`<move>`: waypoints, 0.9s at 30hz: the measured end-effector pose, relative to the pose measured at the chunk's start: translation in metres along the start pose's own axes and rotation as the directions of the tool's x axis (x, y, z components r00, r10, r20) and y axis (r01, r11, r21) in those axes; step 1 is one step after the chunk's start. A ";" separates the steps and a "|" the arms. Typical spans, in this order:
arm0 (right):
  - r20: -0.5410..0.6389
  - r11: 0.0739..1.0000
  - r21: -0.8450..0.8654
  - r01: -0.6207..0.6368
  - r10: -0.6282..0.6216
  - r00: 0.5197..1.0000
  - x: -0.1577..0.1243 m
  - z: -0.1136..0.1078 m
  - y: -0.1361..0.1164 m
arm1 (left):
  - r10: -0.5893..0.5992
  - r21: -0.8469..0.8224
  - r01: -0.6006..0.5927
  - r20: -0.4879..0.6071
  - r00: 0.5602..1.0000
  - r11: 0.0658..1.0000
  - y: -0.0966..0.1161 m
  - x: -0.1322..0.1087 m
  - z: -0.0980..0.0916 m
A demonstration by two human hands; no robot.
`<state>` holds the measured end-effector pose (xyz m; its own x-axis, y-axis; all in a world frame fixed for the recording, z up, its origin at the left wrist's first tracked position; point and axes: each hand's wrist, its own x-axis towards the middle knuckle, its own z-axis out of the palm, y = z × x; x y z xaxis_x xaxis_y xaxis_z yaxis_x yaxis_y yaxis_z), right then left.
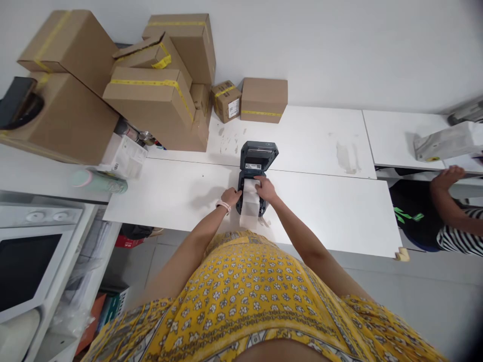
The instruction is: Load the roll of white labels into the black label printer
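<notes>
A dark grey label printer (259, 151) stands on the white table with its lid tipped up. Inside it sits a roll of white labels (250, 187), and a strip of them hangs out over the front toward my body. My left hand (230, 196), with a pink watch band at the wrist, grips the printer's left edge. At the roll's right side is my right hand (266, 189), its thumb and forefinger closed at the paper. The underside of the fingers of both hands is hidden.
Cardboard boxes (151, 90) are stacked at the back left, with two smaller boxes (264, 98) by the wall. A mint green bottle (100, 181) lies at the left. Another person's arm (451, 201) and a black bag (411, 206) are at the right, past the table (332, 211).
</notes>
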<state>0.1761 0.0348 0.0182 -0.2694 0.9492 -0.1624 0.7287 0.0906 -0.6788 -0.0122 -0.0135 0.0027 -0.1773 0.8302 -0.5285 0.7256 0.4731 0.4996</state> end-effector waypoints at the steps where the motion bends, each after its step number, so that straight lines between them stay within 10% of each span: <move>1: 0.085 0.994 -0.101 0.036 -0.028 0.996 0.002 0.005 0.000 | 0.009 0.045 -0.009 -0.001 1.000 0.999 0.002 0.005 0.000; 14: 0.374 0.853 -0.476 0.212 -0.022 0.927 0.039 0.019 -0.019 | 0.032 0.215 -0.043 0.051 0.998 0.976 0.017 0.021 0.003; 20: 0.453 0.947 0.307 0.090 -0.229 0.862 -0.013 -0.064 -0.002 | 0.047 0.226 -0.054 0.036 0.998 0.973 0.018 0.015 0.001; 27: 0.083 0.827 0.560 -0.047 0.000 0.997 -0.039 -0.111 0.056 | 0.011 0.053 -0.013 0.040 0.999 0.999 0.023 0.012 -0.004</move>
<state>0.2976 0.0361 0.0665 -0.3202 0.9211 -0.2214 0.2632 -0.1380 -0.9548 0.0000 0.0089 0.0102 -0.1427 0.8227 -0.5503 0.7621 0.4461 0.4693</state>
